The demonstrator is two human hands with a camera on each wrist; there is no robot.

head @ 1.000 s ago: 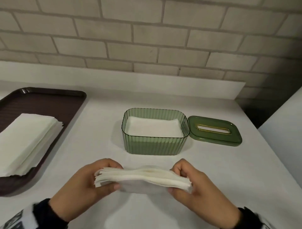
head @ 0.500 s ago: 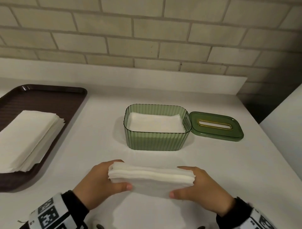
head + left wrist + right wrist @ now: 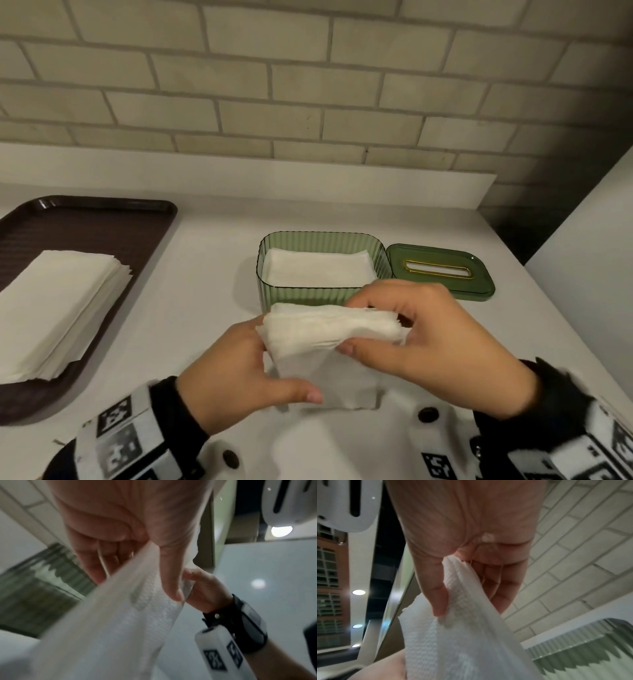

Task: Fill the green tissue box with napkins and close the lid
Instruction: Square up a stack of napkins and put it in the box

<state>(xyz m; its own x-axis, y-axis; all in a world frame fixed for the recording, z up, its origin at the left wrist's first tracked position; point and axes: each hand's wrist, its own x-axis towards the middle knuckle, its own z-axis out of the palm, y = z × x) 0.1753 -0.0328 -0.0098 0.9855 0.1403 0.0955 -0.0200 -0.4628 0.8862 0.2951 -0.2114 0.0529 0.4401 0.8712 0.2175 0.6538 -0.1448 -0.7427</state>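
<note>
The ribbed green tissue box (image 3: pixel 291 296) stands open on the white counter with white napkins (image 3: pixel 317 269) lying flat inside. Its green lid (image 3: pixel 442 272), with a gold-rimmed slot, lies flat just right of the box. Just in front of the box I hold a stack of white napkins (image 3: pixel 329 327) above the counter. My left hand (image 3: pixel 246 370) grips the stack's left end, thumb underneath. My right hand (image 3: pixel 424 329) pinches the right end between thumb and fingers. In the wrist views the napkin stack (image 3: pixel 130 615) (image 3: pixel 458 622) runs across each palm, with the box (image 3: pixel 590 646) close behind.
A dark brown tray (image 3: pixel 113 233) at the left carries another pile of white napkins (image 3: pixel 58 308). A brick wall stands behind the counter's raised white back edge. A white surface (image 3: pixel 589 260) rises at the right past a dark gap.
Both hands have carried the stack forward and up, close to the box's front wall. The stack has tilted and bunched, and the right hand has shifted over its top.
</note>
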